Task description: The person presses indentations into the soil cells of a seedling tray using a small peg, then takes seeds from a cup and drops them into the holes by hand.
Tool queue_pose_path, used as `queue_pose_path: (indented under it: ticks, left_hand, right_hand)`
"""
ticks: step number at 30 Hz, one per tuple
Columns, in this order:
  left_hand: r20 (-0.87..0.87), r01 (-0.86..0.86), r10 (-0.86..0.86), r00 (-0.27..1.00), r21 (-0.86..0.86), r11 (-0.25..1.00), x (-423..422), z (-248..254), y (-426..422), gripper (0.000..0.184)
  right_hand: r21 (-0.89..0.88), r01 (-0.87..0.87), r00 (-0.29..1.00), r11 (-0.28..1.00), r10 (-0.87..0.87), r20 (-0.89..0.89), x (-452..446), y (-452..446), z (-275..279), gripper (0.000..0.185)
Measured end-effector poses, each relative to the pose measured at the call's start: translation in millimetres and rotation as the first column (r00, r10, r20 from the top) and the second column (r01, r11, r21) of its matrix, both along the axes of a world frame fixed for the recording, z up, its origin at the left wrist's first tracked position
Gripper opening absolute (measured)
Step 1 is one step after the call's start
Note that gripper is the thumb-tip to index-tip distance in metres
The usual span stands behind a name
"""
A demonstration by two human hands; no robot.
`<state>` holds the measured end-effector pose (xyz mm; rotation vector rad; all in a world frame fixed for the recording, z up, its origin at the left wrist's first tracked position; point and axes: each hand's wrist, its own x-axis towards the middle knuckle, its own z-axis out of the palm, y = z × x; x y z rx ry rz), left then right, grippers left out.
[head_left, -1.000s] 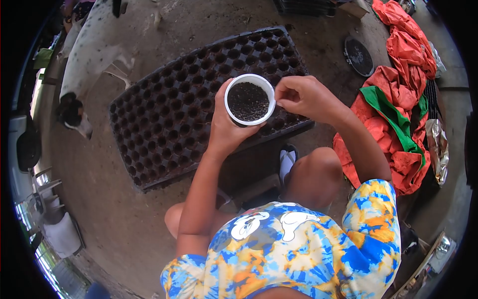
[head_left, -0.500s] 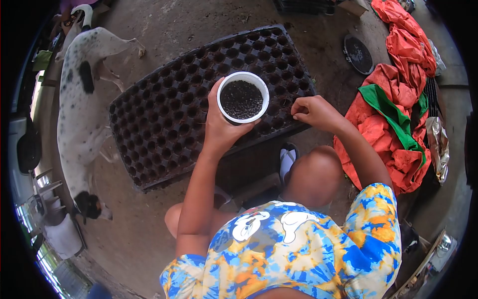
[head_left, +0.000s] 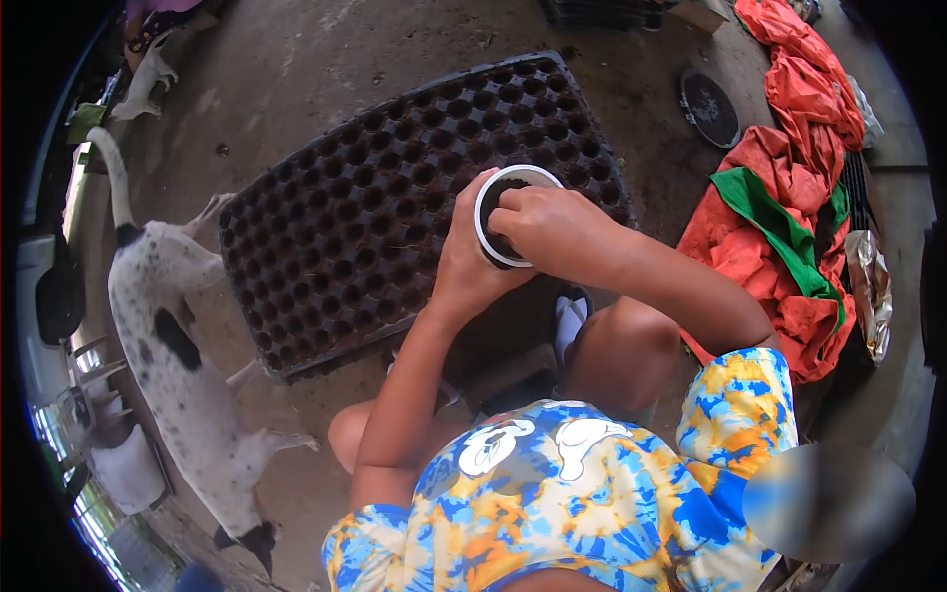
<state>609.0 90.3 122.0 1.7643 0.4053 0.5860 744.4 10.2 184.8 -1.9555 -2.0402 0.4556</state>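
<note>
A white cup [head_left: 540, 176] with dark grainy stuff inside is tilted a little over the front part of a black cell tray [head_left: 370, 212]. Wrapped round the cup's left and lower side is my left hand [head_left: 472, 257]. My right hand [head_left: 552, 229] reaches over the rim, its fingertips down inside the cup and bent together. What those fingertips hold, if anything, is hidden. The tray lies on the floor, and its many round cells look dark brown inside.
A spotted dog [head_left: 182, 345] stands left of the tray, with a smaller white animal [head_left: 148, 84] behind. Red cloth [head_left: 789, 207] with a green strip [head_left: 779, 232] and a round black lid [head_left: 710, 107] lie right. Part of another person [head_left: 163, 15] shows at top left.
My right hand has moved left from beside the cup into it. The cup and my left hand have shifted right and slightly down. The dog has moved down the left side.
</note>
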Motion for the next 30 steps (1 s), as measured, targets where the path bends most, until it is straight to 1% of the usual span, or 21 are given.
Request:
queue_pose_path:
  ticks: [1,4,5,6,8,9,11,14,15,18,24,27,30]
  left_hand:
    - [-0.005,-0.004,0.004,1.0,-0.005,1.0,0,0,0,0.098]
    - [0.02,-0.023,0.025,0.999,-0.11,0.994,1,0,2,0.099]
    - [0.035,-0.037,0.041,0.999,-0.103,0.994,1,-2,3,0.099]
    - [0.055,-0.044,0.049,0.997,-0.095,0.995,1,-5,5,0.098]
    - [0.093,-0.056,0.064,0.994,-0.082,0.995,0,-12,11,0.098]
    - [0.103,-0.069,0.074,0.992,-0.052,0.996,-1,-13,14,0.099]
    - [0.113,-0.072,0.077,0.991,-0.052,0.996,-3,-10,18,0.099]
    - [0.11,-0.082,0.09,0.99,-0.081,0.993,-4,-8,19,0.1]
    - [0.117,-0.078,0.089,0.989,-0.097,0.992,-4,-7,19,0.099]
    - [0.128,-0.072,0.084,0.988,-0.097,0.993,-4,-8,20,0.099]
    - [0.127,-0.067,0.077,0.989,-0.08,0.995,-3,-9,20,0.098]
    - [0.13,-0.064,0.076,0.989,-0.093,0.994,-3,-8,20,0.099]
    - [0.132,-0.06,0.075,0.988,-0.108,0.992,-4,-9,21,0.099]
  right_hand:
    - [-0.017,-0.007,1.0,1.0,0.006,-0.014,2,2,2,0.015]
    - [0.101,0.092,0.948,0.991,-0.056,-0.314,18,5,5,0.014]
    - [0.104,0.145,0.925,0.984,-0.098,-0.367,22,3,12,0.013]
    - [-0.015,0.233,0.873,0.972,-0.216,-0.438,27,-2,23,0.015]
    - [-0.146,0.343,0.753,0.928,-0.364,-0.548,41,-18,25,0.014]
    - [-0.217,0.363,0.714,0.906,-0.42,-0.561,50,-28,18,0.013]
    - [-0.356,0.393,0.628,0.848,-0.53,-0.57,65,-50,-12,0.011]
    - [-0.388,0.438,0.709,0.811,-0.577,-0.406,73,-74,-40,0.012]
    - [-0.377,0.448,0.719,0.811,-0.577,-0.387,75,-79,-46,0.014]
    - [-0.351,0.491,0.73,0.797,-0.597,-0.334,73,-83,-45,0.015]
    - [-0.398,0.494,0.71,0.773,-0.623,-0.329,75,-82,-42,0.016]
    - [-0.402,0.484,0.73,0.777,-0.612,-0.305,76,-82,-42,0.017]
    - [-0.368,0.467,0.766,0.804,-0.575,-0.286,77,-85,-43,0.018]
